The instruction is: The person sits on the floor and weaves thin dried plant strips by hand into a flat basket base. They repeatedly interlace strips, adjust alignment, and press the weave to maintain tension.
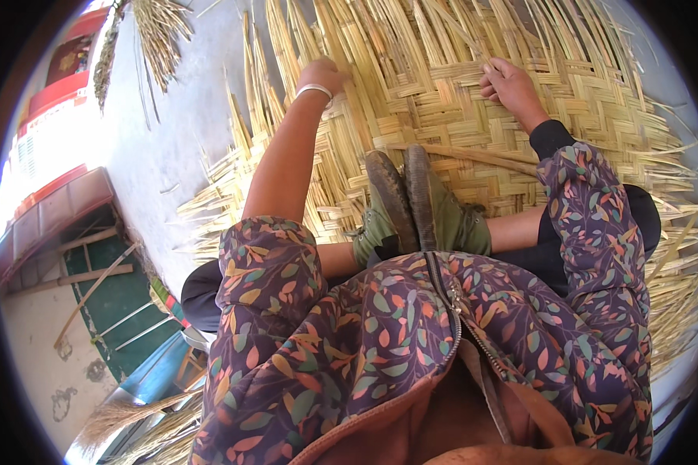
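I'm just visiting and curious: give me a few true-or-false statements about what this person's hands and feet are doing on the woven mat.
1. Both hands rest on a woven straw mat. True.
2. The left hand wears a white band at the wrist. True.
3. The right hand holds a pair of scissors. False: it pinches a thin straw strip, with no tool in sight.
4. The person is barefoot. False: two olive-green shoes sit side by side on the mat.
5. The mat is fully finished at its edges. False: loose strips stick out all round the edge.
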The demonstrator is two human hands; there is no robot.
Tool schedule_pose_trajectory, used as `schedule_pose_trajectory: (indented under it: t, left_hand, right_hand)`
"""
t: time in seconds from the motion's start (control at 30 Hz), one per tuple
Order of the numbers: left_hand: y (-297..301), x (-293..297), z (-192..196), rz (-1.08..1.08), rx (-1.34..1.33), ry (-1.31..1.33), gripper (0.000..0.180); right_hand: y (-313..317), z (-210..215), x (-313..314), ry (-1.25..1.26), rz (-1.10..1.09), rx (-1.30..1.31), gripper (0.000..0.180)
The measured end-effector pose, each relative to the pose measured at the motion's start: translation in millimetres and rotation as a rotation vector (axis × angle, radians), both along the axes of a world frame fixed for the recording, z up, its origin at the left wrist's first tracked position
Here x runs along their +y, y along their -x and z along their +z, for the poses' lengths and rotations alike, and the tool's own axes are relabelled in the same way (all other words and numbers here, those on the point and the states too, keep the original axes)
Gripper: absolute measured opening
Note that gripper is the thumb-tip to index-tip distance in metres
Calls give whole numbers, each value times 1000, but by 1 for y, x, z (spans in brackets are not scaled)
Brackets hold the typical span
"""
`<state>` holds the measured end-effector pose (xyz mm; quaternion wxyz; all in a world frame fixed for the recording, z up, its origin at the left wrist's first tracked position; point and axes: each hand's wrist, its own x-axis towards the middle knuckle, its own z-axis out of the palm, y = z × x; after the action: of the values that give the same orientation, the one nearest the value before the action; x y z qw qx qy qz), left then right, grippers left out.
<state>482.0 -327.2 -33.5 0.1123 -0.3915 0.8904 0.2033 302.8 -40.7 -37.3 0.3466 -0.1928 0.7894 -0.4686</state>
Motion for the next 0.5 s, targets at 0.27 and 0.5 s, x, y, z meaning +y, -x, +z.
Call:
schedule_pose_trajectory:
  t: [0.27,0.5]
  left_hand:
    - [29,6,-1,-167,-148,167,16]
    - [20,-27,14,-635,129,84,16]
  right_hand:
    - [-3,9,-8,22,-13,8,29]
    - [-2,36,-25,152,-23,34,26]
